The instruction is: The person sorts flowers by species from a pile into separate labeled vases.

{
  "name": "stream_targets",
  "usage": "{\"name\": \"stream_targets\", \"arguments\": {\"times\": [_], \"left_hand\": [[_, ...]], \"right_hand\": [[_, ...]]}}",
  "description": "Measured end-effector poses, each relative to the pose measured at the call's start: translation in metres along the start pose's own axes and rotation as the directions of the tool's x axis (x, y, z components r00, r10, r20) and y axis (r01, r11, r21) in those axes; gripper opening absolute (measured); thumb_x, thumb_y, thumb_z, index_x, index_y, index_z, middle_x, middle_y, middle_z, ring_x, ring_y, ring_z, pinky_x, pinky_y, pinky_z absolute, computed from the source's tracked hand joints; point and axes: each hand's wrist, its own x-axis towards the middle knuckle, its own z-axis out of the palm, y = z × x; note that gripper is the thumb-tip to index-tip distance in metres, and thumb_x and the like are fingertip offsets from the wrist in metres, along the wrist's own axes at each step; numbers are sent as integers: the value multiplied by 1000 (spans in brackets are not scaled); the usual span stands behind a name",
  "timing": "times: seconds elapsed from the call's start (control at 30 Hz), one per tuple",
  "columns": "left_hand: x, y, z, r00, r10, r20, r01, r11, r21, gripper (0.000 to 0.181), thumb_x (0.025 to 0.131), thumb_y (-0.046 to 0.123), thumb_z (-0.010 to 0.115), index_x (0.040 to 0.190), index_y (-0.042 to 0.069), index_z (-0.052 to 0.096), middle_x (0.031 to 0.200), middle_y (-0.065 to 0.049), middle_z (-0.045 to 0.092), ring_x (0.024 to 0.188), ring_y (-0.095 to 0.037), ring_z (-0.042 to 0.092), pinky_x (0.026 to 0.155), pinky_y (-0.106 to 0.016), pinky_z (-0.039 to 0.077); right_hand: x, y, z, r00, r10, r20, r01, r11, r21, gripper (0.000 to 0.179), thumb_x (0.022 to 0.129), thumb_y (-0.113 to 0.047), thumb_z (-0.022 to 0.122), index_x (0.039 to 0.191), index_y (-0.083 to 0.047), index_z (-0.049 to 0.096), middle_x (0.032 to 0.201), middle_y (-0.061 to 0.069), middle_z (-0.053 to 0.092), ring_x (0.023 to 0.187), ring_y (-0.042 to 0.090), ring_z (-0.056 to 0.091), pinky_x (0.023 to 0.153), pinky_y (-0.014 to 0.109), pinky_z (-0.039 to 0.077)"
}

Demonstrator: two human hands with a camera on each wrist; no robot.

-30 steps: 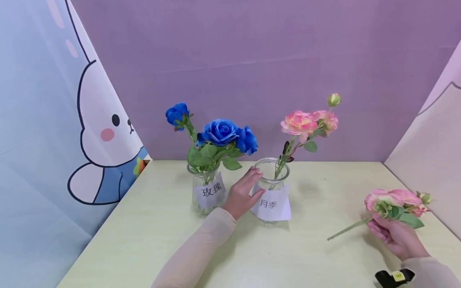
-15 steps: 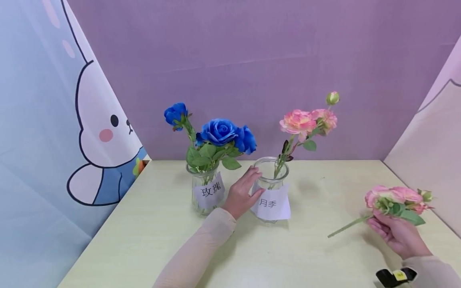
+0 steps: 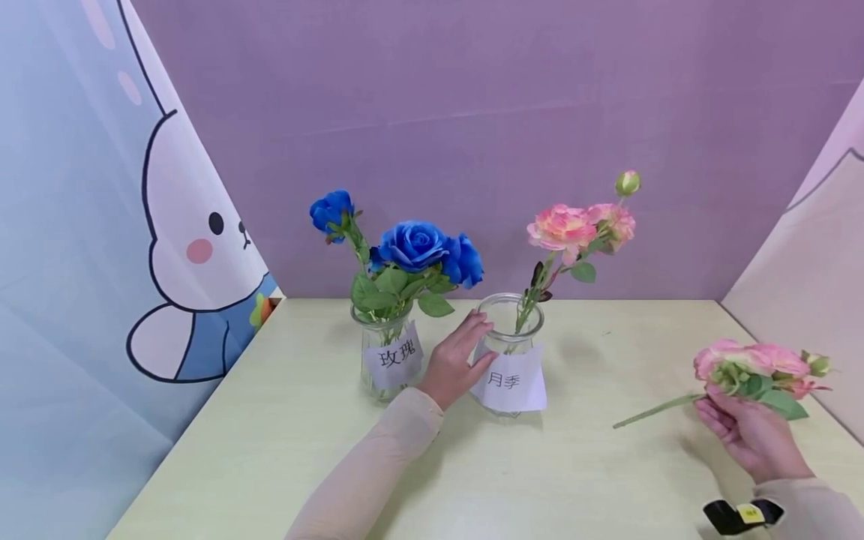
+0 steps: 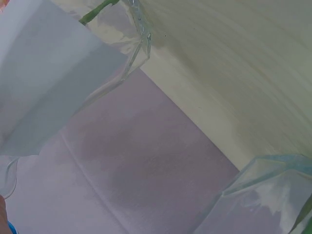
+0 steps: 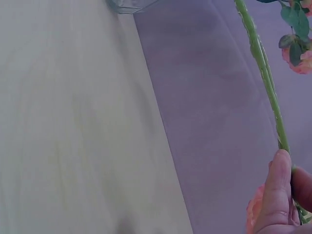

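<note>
My right hand (image 3: 752, 435) pinches the green stem (image 5: 265, 73) of a pink artificial flower spray (image 3: 749, 364) at the right. Its blooms and bud point right and its bare stem end points left toward the jars. My left hand (image 3: 455, 360) rests against the left side of a glass jar (image 3: 509, 330), fingertips at the rim and thumb at the paper label (image 3: 516, 382). In that jar stands another pink flower spray (image 3: 563, 229), leaning right. Just left of my hand, a second labelled glass jar (image 3: 367, 360) holds blue roses (image 3: 415, 247).
A pale table (image 3: 540, 480) spreads under everything. Behind it rises a purple backdrop (image 3: 486, 135). A blue cloth panel with a cartoon rabbit (image 3: 182, 262) stands at the left, and a pale panel (image 3: 810, 262) at the right.
My right hand has risen slightly and shifted a little right with the pink flower spray, its stem now closer to level. My left hand stays at the jar.
</note>
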Motion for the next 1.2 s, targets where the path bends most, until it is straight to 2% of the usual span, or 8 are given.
{"name": "stream_targets", "arguments": {"times": [0.3,0.7,1.0,1.2], "left_hand": [[2,0,0,1000,-3,9,3,1000,-5,47,74,8,82,114,-3,61,120,-19,62,120,-30,55,104,-23,40],[1,1,-1,1000,-7,14,6,1000,15,47,74,8,82,114,-3,61,120,-19,63,120,-31,55,103,-24,40],[2,4,-3,1000,-15,11,15,1000,21,46,74,8,82,114,-3,61,120,-19,63,121,-31,55,103,-24,41],[2,4,-3,1000,-15,13,15,1000,21,45,75,9,82,113,-3,61,120,-19,63,120,-31,55,103,-24,41]], "right_hand": [[1,-5,2,1000,-8,-18,9,999,36,22,97,5,46,90,0,66,83,15,70,77,24,71,77,31,59],[2,-7,3,999,-39,-6,39,999,31,22,97,5,46,91,0,66,83,15,70,77,25,71,75,31,59],[4,-11,5,998,-47,-32,47,999,6,17,95,5,50,91,-2,66,83,14,70,76,24,71,75,30,59],[4,-11,6,998,-47,-34,48,998,29,20,96,5,48,89,0,66,82,15,70,75,24,71,74,31,59]]}}
